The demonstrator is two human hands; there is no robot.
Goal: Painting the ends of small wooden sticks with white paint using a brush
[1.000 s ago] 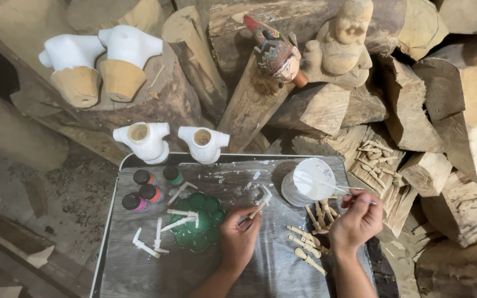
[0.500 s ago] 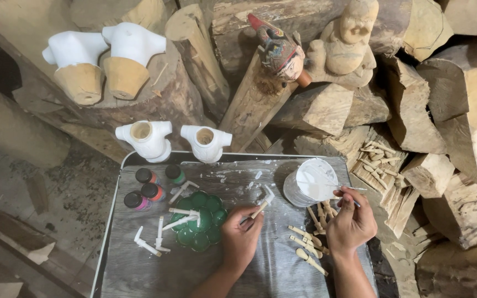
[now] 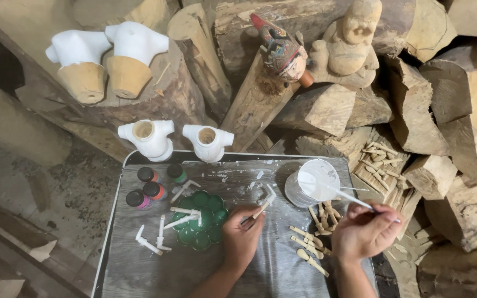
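Now we paint: our left hand (image 3: pixel 242 238) pinches a small white-coated wooden limb piece (image 3: pixel 264 202), while our right hand (image 3: pixel 364 232) grips a thin brush (image 3: pixel 354 199), seemingly just dipped in the white paint cup (image 3: pixel 311 183); next, a steady stroke onto the limb.

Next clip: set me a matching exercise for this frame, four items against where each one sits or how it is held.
Items:
1. thin brush
2. white-painted arm piece
3. green flower-shaped palette
4. bare wooden limb pieces

Places or states:
A. lying on the tray between the two hands
B. held in the right hand, tip toward the white paint cup
C. on the tray just left of the left hand, white pieces resting across it
D. pinched in the left hand

Pairs: 1-B, 2-D, 3-C, 4-A
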